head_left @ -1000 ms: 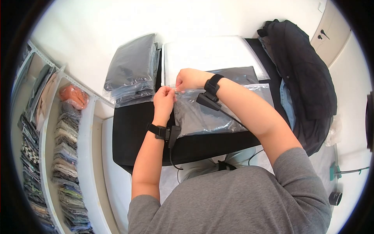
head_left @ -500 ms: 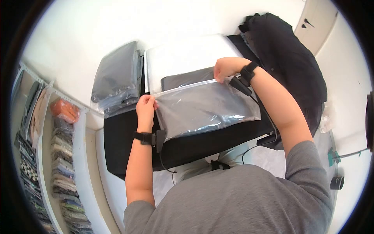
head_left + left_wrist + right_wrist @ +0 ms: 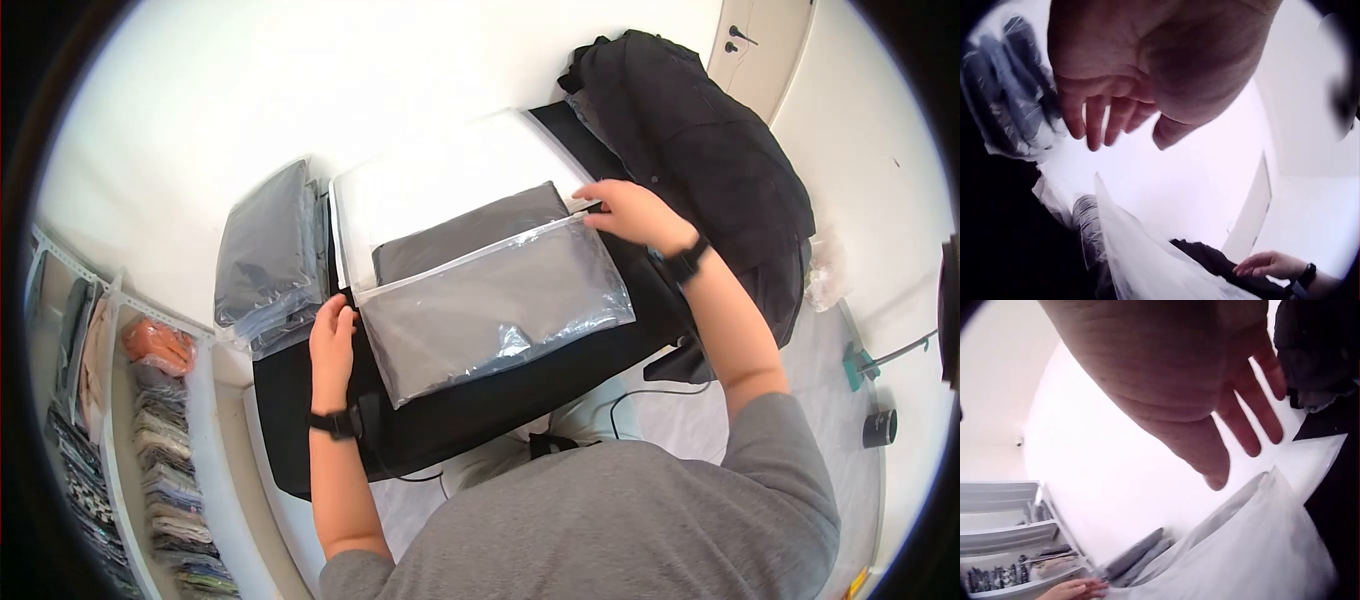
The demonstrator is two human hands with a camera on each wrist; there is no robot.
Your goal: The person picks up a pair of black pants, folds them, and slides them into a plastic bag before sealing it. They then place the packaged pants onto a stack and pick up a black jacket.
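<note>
A clear zip bag (image 3: 500,320) with dark grey folded fabric inside lies on the black table, its zip edge slanting up to the right. Behind that edge shows a dark grey folded piece (image 3: 470,235). My left hand (image 3: 332,345) is beside the bag's left corner, fingers relaxed and apart from it; the left wrist view shows the hand (image 3: 1147,75) holding nothing. At the right corner is my right hand (image 3: 640,215), fingers extended; in the right wrist view the hand (image 3: 1191,381) is spread above the bag (image 3: 1241,550), gripping nothing.
Stacked bagged garments (image 3: 265,250) lie at the table's left end. White plastic bags (image 3: 430,170) are at the back. Dark clothes (image 3: 690,130) are heaped on the right. A shelf (image 3: 120,400) full of bagged garments stands at the far left.
My right hand has moved right, from the left corner along the zip edge to the right corner. Both hands have let go of the bag's edge. The head view has swung, tilting the table.
</note>
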